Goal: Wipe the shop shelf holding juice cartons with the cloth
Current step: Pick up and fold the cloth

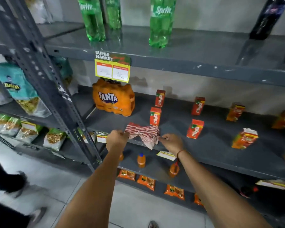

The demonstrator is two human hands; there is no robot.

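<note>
A grey metal shelf (pixel 179 145) carried scattered juice cartons (pixel 195 129), an orange Fanta pack (pixel 113 99) and a striped cloth (pixel 142 133) at its front edge.

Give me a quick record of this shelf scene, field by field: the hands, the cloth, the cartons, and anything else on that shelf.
left hand: grips cloth's left end
right hand: pinches cloth's right end
cloth: red-and-white striped, at shelf's front edge, part hanging over
shelf: dark grey metal
juice cartons: red and orange, scattered, most upright
Fanta pack: back left of the shelf
</note>
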